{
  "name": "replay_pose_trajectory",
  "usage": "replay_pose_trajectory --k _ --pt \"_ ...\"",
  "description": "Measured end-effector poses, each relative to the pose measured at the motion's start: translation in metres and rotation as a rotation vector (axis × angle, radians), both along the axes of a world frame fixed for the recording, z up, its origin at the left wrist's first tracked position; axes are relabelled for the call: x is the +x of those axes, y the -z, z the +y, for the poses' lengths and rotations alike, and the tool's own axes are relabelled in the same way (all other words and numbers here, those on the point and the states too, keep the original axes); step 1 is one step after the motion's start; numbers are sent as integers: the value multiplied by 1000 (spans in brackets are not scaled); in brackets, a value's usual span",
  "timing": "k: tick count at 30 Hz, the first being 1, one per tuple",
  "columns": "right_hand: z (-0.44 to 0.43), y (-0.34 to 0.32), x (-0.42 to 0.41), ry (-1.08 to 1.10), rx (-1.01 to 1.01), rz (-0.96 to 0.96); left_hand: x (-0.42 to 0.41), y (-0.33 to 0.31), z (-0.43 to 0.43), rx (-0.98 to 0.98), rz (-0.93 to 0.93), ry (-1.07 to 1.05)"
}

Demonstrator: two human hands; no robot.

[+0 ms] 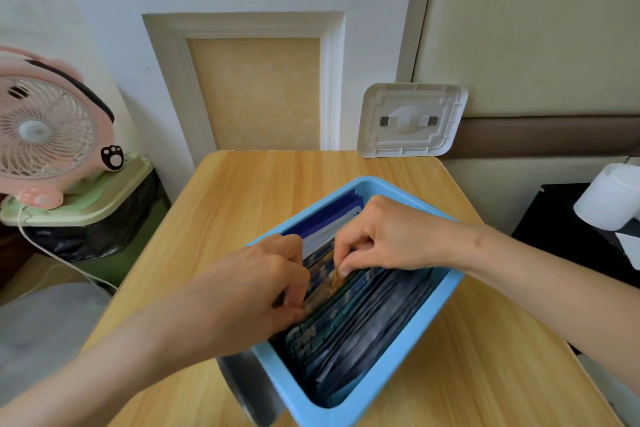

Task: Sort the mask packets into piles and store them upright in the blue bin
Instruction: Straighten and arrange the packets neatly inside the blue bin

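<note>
Both hands reach into the blue bin [388,369] on the wooden table [263,184]. The left hand [249,288], fingers curled, grips the top edges of the mask packets [367,326]. The right hand [384,236] pinches one packet edge between thumb and bent fingers. The packets stand upright in a row that fills the bin, dark ones nearer, blue-and-white ones at the far end.

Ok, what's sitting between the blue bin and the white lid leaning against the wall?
Nothing: the head view shows only bare wooden tabletop between the blue bin and the white lid.
</note>
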State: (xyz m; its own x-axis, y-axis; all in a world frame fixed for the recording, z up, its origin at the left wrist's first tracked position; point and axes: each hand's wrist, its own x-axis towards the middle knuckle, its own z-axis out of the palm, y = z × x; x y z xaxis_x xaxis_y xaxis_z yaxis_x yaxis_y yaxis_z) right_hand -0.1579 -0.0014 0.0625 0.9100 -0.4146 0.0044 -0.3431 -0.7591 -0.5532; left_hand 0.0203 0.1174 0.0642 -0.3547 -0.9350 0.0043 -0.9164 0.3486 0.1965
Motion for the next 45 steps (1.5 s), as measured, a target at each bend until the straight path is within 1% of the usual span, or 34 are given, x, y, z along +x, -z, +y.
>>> replay_pose_trajectory --k 3,4,5,7,8,9,10,11,13,16,17,19,22,25,28,30,32,34,36,38,41,45 --pt "2 -4 -3 -9 18 37 -3 -2 1 36 59 -17" --pt "1 -8 -6 13 49 21 -2 -6 1 42 119 -44" --pt "-3 -11 -10 62 77 -23 1 -11 1 9 198 -90" --pt "-14 -17 -19 202 69 -190 11 -17 0 -201 329 -229" --pt "-21 -18 -24 263 25 -269 16 -19 -1 -306 336 -306" --pt "-26 -18 -27 303 -21 -309 20 -19 -1 -374 317 -372" --pt "-29 -17 -29 316 -49 -309 24 -18 -2 -400 286 -412" --pt "-30 -14 -29 306 -65 -284 27 -15 -2 -390 254 -419" --pt "-24 -8 -26 237 -67 -223 30 -9 -1 -302 211 -362" --pt "-8 0 -18 93 -19 -203 34 -3 1 -125 264 -243" --pt "-3 4 -16 49 -34 -203 35 -1 1 -56 282 -209" --pt "1 12 -15 -1 -125 -180 38 1 1 68 315 -151" --pt "4 17 -21 -40 -227 -143 41 0 1 152 324 -135" --pt "6 16 -27 -62 -277 -151 39 -4 0 134 266 -134" --pt "8 18 -25 -76 -270 -194 36 -7 -2 74 143 -122" --pt "8 20 -22 -39 -217 -251 34 -7 -4 48 91 -123" --pt "1 16 -20 85 -106 -318 28 -5 -4 0 34 -109" --pt "-9 8 -18 205 19 -339 19 -2 -6 -51 -7 -102" --pt "-16 2 -15 211 68 -293 11 2 -9 -97 1 -116" --pt "-19 -2 -7 166 81 -222 8 2 -13 -84 52 -145" --pt "-20 -3 3 100 2 -129 8 2 -19 -54 123 -157" --pt "-22 -3 6 24 -116 -88 6 1 -26 -37 153 -146"
